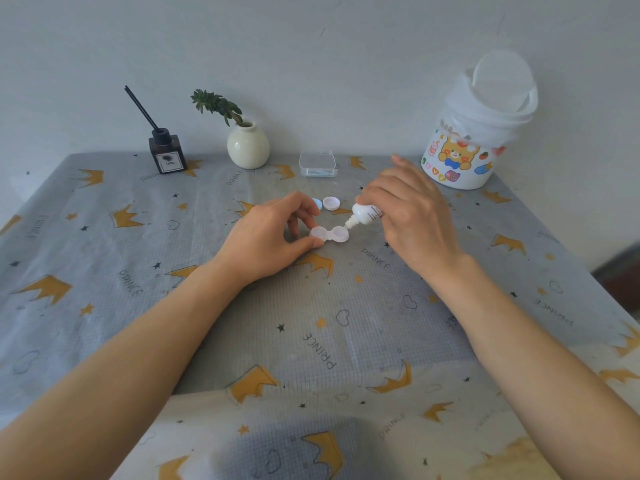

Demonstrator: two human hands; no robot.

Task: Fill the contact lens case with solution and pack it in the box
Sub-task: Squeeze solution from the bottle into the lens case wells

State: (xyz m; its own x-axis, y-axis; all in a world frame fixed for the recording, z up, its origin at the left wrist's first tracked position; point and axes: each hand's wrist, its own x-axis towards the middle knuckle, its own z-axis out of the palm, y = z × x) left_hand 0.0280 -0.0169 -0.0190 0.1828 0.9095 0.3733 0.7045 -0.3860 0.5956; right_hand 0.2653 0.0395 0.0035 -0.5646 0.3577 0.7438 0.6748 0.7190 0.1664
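Note:
A translucent white contact lens case (329, 234) with two open wells lies on the table's middle. My left hand (273, 233) pinches its left well between thumb and fingers. My right hand (408, 209) holds a small white solution bottle (363, 213) tilted down to the left, its nozzle tip over the right well. Two loose caps lie just behind the case: a blue cap (317, 203), partly hidden by my left fingers, and a white cap (331, 203). A clear plastic box (318, 163) with its lid up stands farther back.
A grey tablecloth (173, 306) with yellow crowns covers the table. Along the back wall stand a dark reed diffuser (167, 152), a cream vase (248, 147) with a green sprig, and at the right a white sticker-covered canister (474, 140) with its lid flipped up.

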